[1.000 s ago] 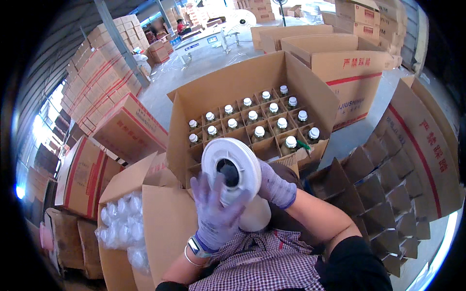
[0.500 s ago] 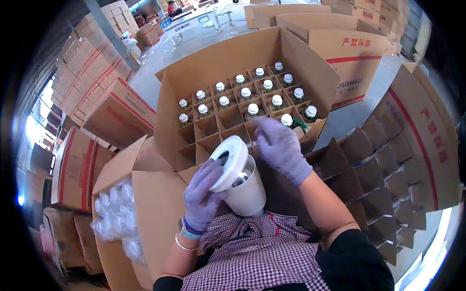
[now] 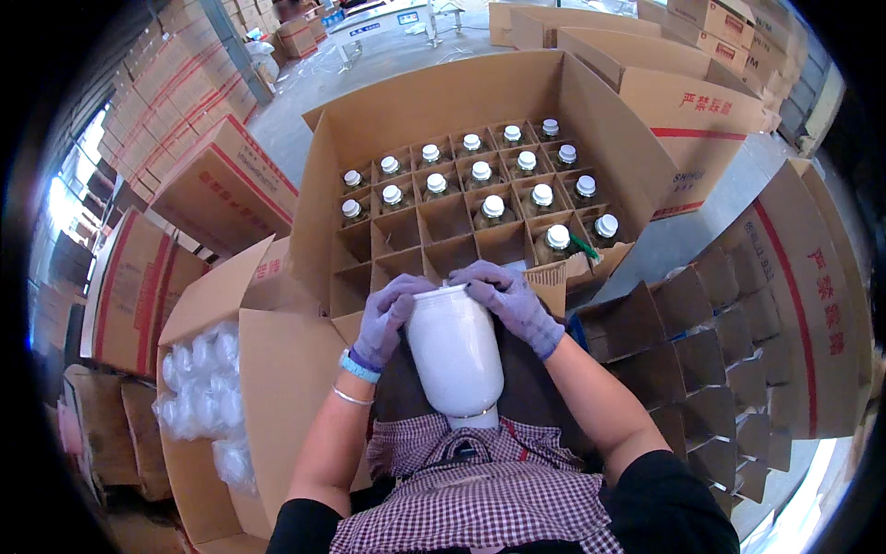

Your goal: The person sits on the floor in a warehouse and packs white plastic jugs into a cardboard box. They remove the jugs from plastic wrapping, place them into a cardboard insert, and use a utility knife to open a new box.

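Landmark for all positions: the open divided carton (image 3: 434,102).

Left of the carton, a lower open box holds a bag of clear plastic items (image 3: 198,388); their kind cannot be told at this distance.

Nearside of the carton, against its front edge, the white jar (image 3: 455,355) is held in front of the person's chest. Its long axis runs from the person toward the carton, with the top end at the carton's front wall and the base toward the checked apron (image 3: 480,489).

Left hand (image 3: 388,319): gloved, clamped on the jar's upper left shoulder. Right hand (image 3: 508,295): gloved, laid over the top end, fingers curled on it. Both hands are together at the top. Neither is clearly nearer the carton.

Inside the carton, capped bottles (image 3: 494,208) fill the far and right cells. The cells nearest the jar, at front left, stand empty.

Right of the carton, loose cardboard dividers (image 3: 711,342) are stacked.
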The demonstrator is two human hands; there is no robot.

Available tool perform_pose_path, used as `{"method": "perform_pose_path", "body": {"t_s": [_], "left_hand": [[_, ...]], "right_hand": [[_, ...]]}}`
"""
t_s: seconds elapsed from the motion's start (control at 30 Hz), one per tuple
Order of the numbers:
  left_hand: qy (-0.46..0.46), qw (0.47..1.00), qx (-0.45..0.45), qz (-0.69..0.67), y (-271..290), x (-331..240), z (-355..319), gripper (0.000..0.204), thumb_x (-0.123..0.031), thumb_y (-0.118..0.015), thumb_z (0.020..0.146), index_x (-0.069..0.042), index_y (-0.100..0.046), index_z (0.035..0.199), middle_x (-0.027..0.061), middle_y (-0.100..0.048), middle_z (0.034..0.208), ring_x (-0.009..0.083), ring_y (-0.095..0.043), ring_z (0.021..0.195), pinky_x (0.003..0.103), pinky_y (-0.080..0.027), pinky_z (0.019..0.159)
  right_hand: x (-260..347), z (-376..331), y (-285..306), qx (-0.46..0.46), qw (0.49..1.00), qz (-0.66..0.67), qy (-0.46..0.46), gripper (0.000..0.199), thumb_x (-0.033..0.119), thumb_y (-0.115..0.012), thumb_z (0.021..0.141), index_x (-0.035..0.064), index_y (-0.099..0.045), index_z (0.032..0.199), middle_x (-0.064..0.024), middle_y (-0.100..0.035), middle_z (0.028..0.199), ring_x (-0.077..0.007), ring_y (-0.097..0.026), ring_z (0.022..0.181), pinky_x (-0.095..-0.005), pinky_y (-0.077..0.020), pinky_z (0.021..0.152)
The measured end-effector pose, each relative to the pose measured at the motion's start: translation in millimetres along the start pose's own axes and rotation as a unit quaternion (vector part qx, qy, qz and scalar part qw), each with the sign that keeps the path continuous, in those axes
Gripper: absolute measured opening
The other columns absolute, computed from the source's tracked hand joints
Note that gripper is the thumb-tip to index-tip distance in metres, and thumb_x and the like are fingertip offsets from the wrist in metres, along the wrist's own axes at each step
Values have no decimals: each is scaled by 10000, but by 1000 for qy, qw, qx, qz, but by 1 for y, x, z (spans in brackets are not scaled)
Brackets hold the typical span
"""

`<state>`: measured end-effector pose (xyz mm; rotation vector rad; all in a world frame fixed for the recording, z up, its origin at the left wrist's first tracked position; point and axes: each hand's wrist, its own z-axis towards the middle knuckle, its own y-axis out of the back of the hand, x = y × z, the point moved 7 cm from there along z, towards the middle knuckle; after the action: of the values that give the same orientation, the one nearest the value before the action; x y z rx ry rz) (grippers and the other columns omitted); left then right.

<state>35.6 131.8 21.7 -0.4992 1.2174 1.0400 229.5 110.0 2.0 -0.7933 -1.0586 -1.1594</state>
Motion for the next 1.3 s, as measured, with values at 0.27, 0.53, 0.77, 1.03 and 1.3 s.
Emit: {"method": "perform_pose_path", "body": {"t_s": [0.27,0.53,0.77,1.03,1.3], "left_hand": [[-87,993,14,83,-12,-44,-40,663,-601,-392,1011,-43,-743,1083,139,-696,1122,311,-620,1105,463,-418,1053],[-56,914,-1,402,-76,-107,-46,652,-594,-524,882,-81,-665,1258,135,-651,1179,318,-558,1078,458,-357,979],[33,986,-89,134,-1,-2,-43,465,-368,-495,975,-101,-619,1335,156,-599,1321,328,-549,1230,520,-353,1063],[22,841,-103,531,14,82,-30,424,-366,-625,911,-188,-630,1295,141,-566,1366,358,-533,1258,493,-416,1043],[218,938,171,-209,-100,-31,-52,400,-323,-452,1068,-18,-641,1245,89,-666,1098,153,-600,1011,302,-494,926]], "right_hand": [[9,-19,-21,12,996,78,36,276,221,-538,992,1,-705,977,-122,-692,1127,-271,-622,1166,-404,-409,1097],[-20,-15,-38,12,934,315,-167,291,204,-533,993,-1,-681,1138,-150,-687,1181,-265,-629,1154,-350,-466,1059],[45,-44,-38,1,997,-40,59,337,193,-581,961,38,-640,1254,-151,-662,1229,-282,-628,1153,-412,-449,1084],[97,-4,-36,164,953,-245,72,372,228,-711,801,111,-718,1154,-161,-664,1200,-305,-623,1147,-457,-444,1053],[215,-85,-141,464,803,-207,310,740,397,-775,595,150,-579,1265,-195,-533,1303,-442,-477,1273,-640,-327,1091]]}}
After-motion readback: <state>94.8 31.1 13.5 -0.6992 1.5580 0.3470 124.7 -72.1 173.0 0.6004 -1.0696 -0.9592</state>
